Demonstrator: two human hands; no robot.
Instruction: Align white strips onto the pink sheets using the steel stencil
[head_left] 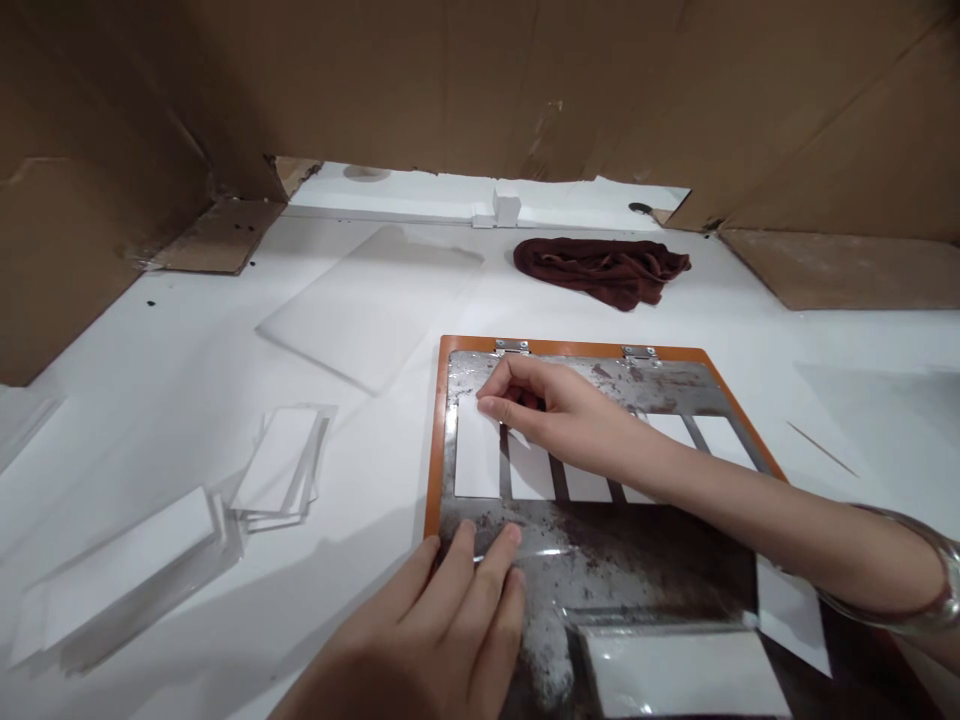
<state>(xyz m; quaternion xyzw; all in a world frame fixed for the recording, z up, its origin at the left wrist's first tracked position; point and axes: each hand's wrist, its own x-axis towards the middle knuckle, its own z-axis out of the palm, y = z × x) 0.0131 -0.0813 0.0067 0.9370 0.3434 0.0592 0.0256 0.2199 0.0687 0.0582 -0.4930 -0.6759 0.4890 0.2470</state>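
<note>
My right hand (536, 400) reaches across a dark, stained metal plate (600, 550) with an orange border (433, 480). Its thumb and forefinger are pinched together at the top right corner of the leftmost white card (478, 455). More white cards stand in a row to the right, among them a second card (531, 468) and a far right card (726, 440); my forearm covers part of the row. With fingers stretched out, my left hand (450, 620) rests on the plate's lower left. A stack of white cards (682, 670) lies at the plate's near side, and a loose white card (791, 615) beside it.
Left of the plate lie two piles of white cards, a smaller pile (277, 460) and a longer pile (127, 570). A translucent sheet (367, 310) and a maroon cloth (604, 268) lie behind. Cardboard walls (480, 90) enclose the white table. A thin stick (823, 448) is at right.
</note>
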